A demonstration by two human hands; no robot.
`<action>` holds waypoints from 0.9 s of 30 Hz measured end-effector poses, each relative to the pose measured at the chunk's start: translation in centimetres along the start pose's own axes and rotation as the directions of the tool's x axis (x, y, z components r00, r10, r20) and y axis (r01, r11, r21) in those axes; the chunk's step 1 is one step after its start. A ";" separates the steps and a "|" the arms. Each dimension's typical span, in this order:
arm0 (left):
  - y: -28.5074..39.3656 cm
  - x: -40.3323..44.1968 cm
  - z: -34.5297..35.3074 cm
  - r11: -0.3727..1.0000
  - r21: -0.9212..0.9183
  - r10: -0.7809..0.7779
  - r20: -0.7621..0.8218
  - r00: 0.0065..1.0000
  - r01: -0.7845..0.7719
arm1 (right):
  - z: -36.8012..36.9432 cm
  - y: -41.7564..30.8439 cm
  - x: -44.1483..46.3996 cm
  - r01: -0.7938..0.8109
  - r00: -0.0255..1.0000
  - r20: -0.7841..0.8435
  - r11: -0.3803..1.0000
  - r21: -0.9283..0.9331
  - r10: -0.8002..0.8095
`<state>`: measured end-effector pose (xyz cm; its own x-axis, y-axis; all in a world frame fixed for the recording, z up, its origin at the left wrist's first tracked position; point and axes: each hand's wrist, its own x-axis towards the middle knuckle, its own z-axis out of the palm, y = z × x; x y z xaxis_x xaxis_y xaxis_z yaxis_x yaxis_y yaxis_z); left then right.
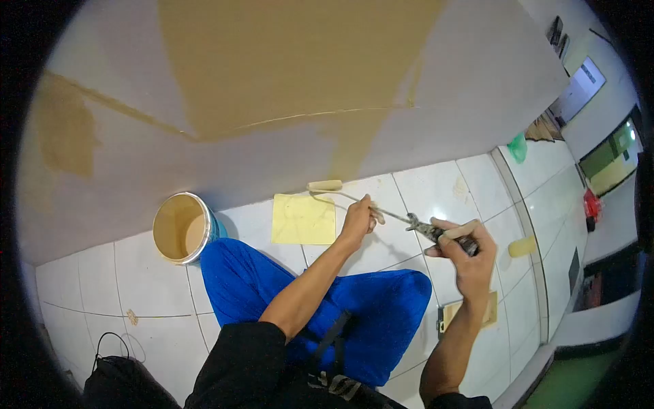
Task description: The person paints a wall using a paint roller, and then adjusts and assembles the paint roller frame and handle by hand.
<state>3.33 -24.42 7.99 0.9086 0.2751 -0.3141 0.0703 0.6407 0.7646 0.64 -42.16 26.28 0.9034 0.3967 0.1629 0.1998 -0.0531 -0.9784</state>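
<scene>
A small paint roller (325, 185) with a long thin metal rod lies level near the foot of the wall, above a yellow sheet (303, 219). My left hand (359, 218) is closed round the rod near its middle. Further right, my right hand (466, 249) grips a dark, paint-stained handle (429, 230) at the other end of the rod. The wall (272, 157) bears large tan paint patches (286, 61).
An open paint bucket (182, 228) stands by the wall at the left. On the tiled floor (153, 279) at the right are a tray (490, 310) and a yellow cylinder (522, 247). A black bag (122, 382) lies at the lower left.
</scene>
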 end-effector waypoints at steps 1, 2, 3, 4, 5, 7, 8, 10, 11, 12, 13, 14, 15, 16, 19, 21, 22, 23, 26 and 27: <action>0.6 -0.2 0.6 1.000 0.009 0.018 0.034 0.999 -0.019 | -0.2 -1.1 -0.1 0.055 0.998 -0.011 0.998 -0.025 -0.055; 2.1 -0.8 1.7 0.999 0.014 0.037 0.066 0.997 -0.038 | -0.5 -3.1 -0.3 0.109 0.994 -0.018 0.993 -0.052 -0.110; 3.8 -1.5 3.0 0.998 0.019 0.054 0.095 0.994 -0.056 | -0.9 -5.2 -0.6 0.161 0.986 -0.022 0.984 -0.079 -0.163; 5.6 -2.8 4.7 0.996 -0.009 0.091 0.127 0.988 -0.091 | -1.4 -7.2 -1.3 0.288 0.955 -0.030 0.946 -0.147 -0.296; 7.5 -4.2 6.6 0.992 -0.040 0.124 0.157 0.980 -0.119 | -2.1 -9.2 -2.2 0.403 0.908 -0.026 0.889 -0.216 -0.418; 10.4 -6.7 9.6 0.969 -0.119 0.240 0.254 0.937 -0.216 | -6.5 -12.1 -4.1 0.295 0.951 0.020 0.888 -0.351 -0.308; 11.2 -7.8 10.7 0.960 -0.145 0.268 0.254 0.929 -0.238 | -7.8 -13.3 -5.3 0.263 0.954 -0.018 0.870 -0.418 -0.298; 12.3 -9.0 12.0 0.937 -0.195 0.335 0.254 0.907 -0.291 | -7.8 -13.7 -6.1 0.292 0.924 -0.089 0.837 -0.462 -0.371; 11.9 -8.7 11.6 0.939 -0.203 0.320 0.235 0.918 -0.276 | -7.8 -14.0 -6.5 0.302 0.905 -0.124 0.820 -0.486 -0.407; 11.1 -8.1 11.0 0.941 -0.211 0.308 0.216 0.927 -0.264 | -6.4 -12.8 -5.8 0.371 0.876 -0.110 0.802 -0.468 -0.470; 10.2 -7.4 10.4 0.943 -0.219 0.294 0.197 0.935 -0.251 | -4.4 -11.7 -4.7 0.464 0.829 -0.126 0.795 -0.391 -0.545; 9.5 -6.8 9.4 0.950 -0.246 0.234 0.152 0.960 -0.193 | -2.4 -10.5 -3.6 0.554 0.775 -0.141 0.770 -0.315 -0.616; 7.9 -5.3 8.2 0.951 -0.262 0.197 0.094 0.976 -0.167 | -0.9 -9.3 -2.5 0.510 0.810 -0.163 0.814 -0.278 -0.563; 6.9 -4.3 6.8 0.957 -0.264 0.137 0.045 0.990 -0.120 | -0.3 -7.9 -1.5 0.455 0.860 -0.135 0.860 -0.234 -0.492; 2.2 -0.4 1.8 0.966 -0.250 0.074 0.019 0.997 -0.067 | 1.7 -4.1 1.1 0.235 0.971 -0.039 0.971 -0.054 -0.237; 1.1 0.8 -0.1 0.948 -0.319 -0.013 -0.031 0.999 0.002 | 2.6 -1.5 2.3 0.184 0.982 0.056 0.983 -0.024 -0.182; 1.1 1.0 -0.6 0.944 -0.331 -0.029 -0.051 0.998 0.010 | 3.0 -0.6 2.7 0.197 0.977 0.092 0.980 -0.025 -0.194; 1.6 0.8 -0.9 0.939 -0.343 -0.047 -0.071 0.996 0.020 | 3.5 -0.4 2.9 0.207 0.971 0.127 0.978 -0.025 -0.203; 3.3 0.0 -0.4 0.948 -0.319 -0.011 -0.030 0.999 0.001 | 4.2 -2.8 2.3 0.297 0.952 0.086 0.954 -0.050 -0.292; 4.4 -0.9 0.4 0.954 -0.301 0.013 0.001 1.000 -0.013 | 4.2 -4.3 1.9 0.332 0.942 0.070 0.941 -0.070 -0.327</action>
<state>3.03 -22.12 11.86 0.9097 0.2832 -0.3036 -0.0682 0.8232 0.5637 -0.08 -37.32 30.25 0.7593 0.4557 0.4645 0.5140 0.0178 -0.8576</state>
